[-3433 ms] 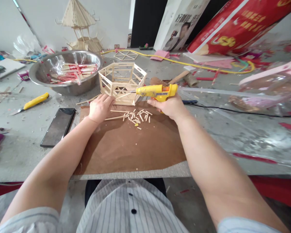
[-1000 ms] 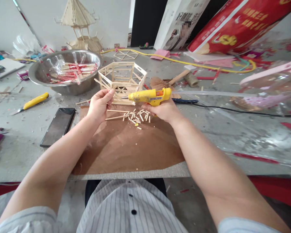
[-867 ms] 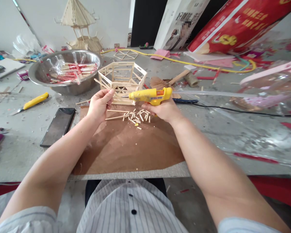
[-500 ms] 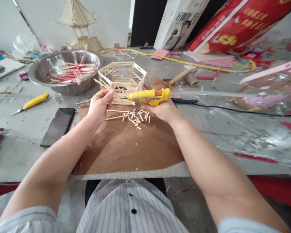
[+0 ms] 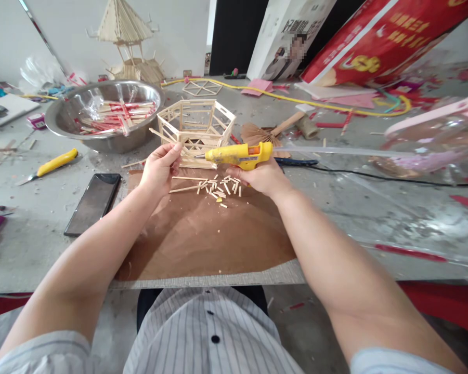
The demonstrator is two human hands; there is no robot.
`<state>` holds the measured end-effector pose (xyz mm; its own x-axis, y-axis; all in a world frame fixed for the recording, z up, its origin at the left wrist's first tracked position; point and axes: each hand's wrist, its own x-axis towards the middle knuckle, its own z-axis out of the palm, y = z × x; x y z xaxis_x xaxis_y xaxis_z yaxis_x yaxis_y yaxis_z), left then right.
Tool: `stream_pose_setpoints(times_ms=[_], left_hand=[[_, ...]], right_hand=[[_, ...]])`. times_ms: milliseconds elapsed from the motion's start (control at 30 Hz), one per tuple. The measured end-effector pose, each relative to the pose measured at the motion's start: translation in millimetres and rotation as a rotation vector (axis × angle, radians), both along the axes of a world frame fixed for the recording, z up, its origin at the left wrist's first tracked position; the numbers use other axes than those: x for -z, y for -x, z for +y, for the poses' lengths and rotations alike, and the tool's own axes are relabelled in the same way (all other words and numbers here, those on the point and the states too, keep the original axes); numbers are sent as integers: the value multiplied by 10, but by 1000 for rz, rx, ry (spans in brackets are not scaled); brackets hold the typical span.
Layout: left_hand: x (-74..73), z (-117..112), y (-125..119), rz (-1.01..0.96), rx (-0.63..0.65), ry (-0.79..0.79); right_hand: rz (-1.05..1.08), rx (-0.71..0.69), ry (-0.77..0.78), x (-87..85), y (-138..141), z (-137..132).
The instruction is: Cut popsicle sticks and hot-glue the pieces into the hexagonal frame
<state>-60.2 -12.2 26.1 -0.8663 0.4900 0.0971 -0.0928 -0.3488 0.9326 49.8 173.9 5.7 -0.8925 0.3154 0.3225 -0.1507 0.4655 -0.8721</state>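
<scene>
Whereas the left hand lay flatter seconds ago, it now pinches a thin stick slanting up-left at the left front of the hexagonal wooden frame; gluing seems under way. From the frame's front out to its right runs a yellow glue gun, its print too small to read, gripped by the right hand. Behind and right of the frame, a white box shows Chinese characters, apparently 好咖啡; farther right, a red bag has blurred yellow lettering.

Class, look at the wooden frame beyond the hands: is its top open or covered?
Open: no panel covers the top of the frame, and the inside of its far sides shows over the near rim.
</scene>
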Motion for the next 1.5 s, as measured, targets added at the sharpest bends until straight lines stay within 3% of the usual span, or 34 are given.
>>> stream_pose_setpoints(times_ms=[400,1500], left_hand=[[-18,8,-9,-15,-28,59],[-14,10,-6,-19,-31,41]], right_hand=[[17,20,-23,-51,-31,-22],[12,0,-28,-55,-35,-22]])
